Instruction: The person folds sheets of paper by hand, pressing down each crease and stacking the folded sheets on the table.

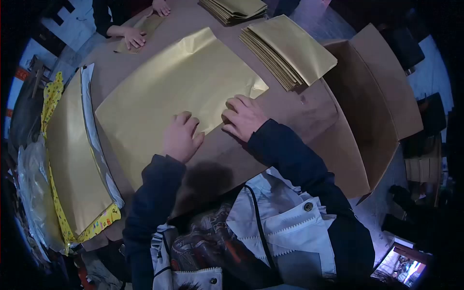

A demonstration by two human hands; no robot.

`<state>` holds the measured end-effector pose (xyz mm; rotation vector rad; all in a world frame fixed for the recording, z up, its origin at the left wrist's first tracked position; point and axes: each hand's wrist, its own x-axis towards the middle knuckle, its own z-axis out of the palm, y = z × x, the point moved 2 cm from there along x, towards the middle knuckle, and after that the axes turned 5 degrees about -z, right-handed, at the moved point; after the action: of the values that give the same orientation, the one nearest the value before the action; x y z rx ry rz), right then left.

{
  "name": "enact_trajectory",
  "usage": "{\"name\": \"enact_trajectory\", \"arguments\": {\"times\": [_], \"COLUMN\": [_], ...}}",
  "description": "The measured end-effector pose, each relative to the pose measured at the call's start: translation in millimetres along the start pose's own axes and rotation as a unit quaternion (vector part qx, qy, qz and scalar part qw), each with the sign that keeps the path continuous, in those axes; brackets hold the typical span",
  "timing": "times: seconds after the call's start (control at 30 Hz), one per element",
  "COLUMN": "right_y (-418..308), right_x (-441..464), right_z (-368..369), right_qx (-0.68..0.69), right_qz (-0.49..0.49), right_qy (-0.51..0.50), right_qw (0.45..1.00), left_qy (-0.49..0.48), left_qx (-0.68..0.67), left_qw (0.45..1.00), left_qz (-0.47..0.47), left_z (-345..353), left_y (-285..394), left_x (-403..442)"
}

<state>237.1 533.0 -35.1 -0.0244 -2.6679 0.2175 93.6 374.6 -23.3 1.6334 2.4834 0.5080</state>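
A large gold paper sheet (169, 82) lies spread on the brown table (212, 169), its far edge slightly creased and raised. My left hand (181, 137) rests on the sheet's near edge, with its fingers bent and somewhat apart. To its right, my right hand (243, 117) has curled fingers at the same near edge, close to the sheet's right corner. Whether its fingertips pinch the paper is hidden. Beyond the right corner sits a stack of folded gold paper (295, 50).
An open cardboard box (348, 150) stands at the right. Another folded gold stack (234, 9) lies at the far edge. On the left are gold sheets (72, 159) in yellow-edged wrapping. Across the table, a co-worker's hands (134, 37) press on a small gold piece.
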Motion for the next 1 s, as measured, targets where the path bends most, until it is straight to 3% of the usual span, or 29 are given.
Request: {"name": "enact_trajectory", "arguments": {"times": [0.13, 0.2, 0.33, 0.4, 0.53, 0.63, 0.73, 0.77, 0.9, 1.0], "right_y": [4.8, 7.7, 17.5, 18.9, 22.0, 20.1, 14.9, 15.3, 26.9, 26.4], "right_x": [-2.5, -3.8, -22.1, -26.8, -20.7, -8.0, 0.0, -0.2, -5.9, -1.8], "right_z": [-11.2, -15.0, -8.8, -11.6, -11.5, -9.0, -4.5, -4.5, 12.2, 5.4], "right_qx": [-0.019, 0.023, 0.028, 0.02, 0.001, 0.023, 0.008, 0.012, 0.032, 0.042], "right_qz": [0.009, 0.039, 0.057, 0.056, 0.042, 0.013, 0.029, 0.023, 0.01, 0.035], "right_qy": [0.032, -0.048, -0.047, -0.047, -0.026, 0.001, -0.082, -0.055, 0.015, -0.003], "right_qw": [0.999, 0.998, 0.997, 0.997, 0.999, 1.0, 0.996, 0.998, 0.999, 0.998], "left_qy": [0.024, 0.035, 0.019, -0.003, 0.039, 0.011, -0.099, -0.099, 0.044, 0.056], "left_qx": [0.005, 0.037, 0.074, 0.022, 0.028, 0.031, -0.031, -0.028, 0.015, 0.004], "left_qw": [0.999, 0.999, 0.997, 0.998, 0.999, 0.999, 0.993, 0.993, 0.999, 0.998], "left_qz": [-0.021, -0.016, -0.023, -0.061, 0.006, -0.011, -0.064, -0.064, 0.027, -0.018], "left_z": [1.6, 0.0, -2.3, -5.3, -0.1, -6.6, -26.6, -30.4, -30.5, -24.9], "left_y": [1.6, 4.2, 4.4, 1.7, -4.5, -4.1, -14.2, -20.0, -58.3, -61.9], "left_x": [1.9, 2.7, 9.6, 18.0, 24.9, 32.5, 59.3, 73.2, 161.2, 231.1]}}
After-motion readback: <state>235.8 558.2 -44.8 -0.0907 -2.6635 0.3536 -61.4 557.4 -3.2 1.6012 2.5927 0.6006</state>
